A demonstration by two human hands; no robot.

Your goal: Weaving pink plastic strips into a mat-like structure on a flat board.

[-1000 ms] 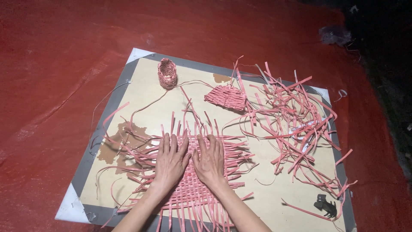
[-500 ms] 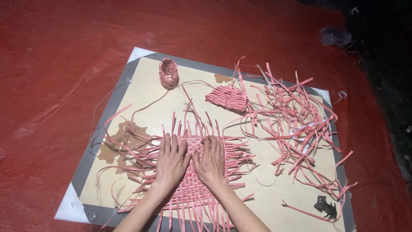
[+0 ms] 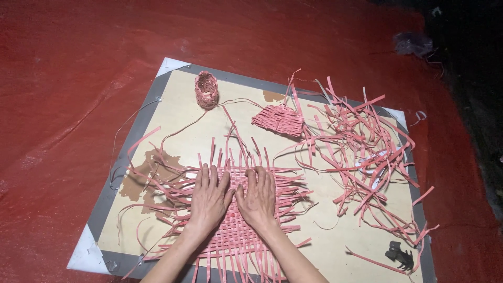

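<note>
A pale beige board with a grey border lies on a red textured floor covering. The left hand and right hand lie flat side by side, palms down, fingers spread and pointing away, thumbs almost touching, grasping nothing. Under both palms sits the flat woven mat of pink strips, its loose ends sticking out on every side. Beyond the right hand's fingertips lies a smaller pink woven piece; to that hand's right spreads a tangled heap of loose pink strips. Farthest beyond the left hand stands a small round pink woven basket.
</note>
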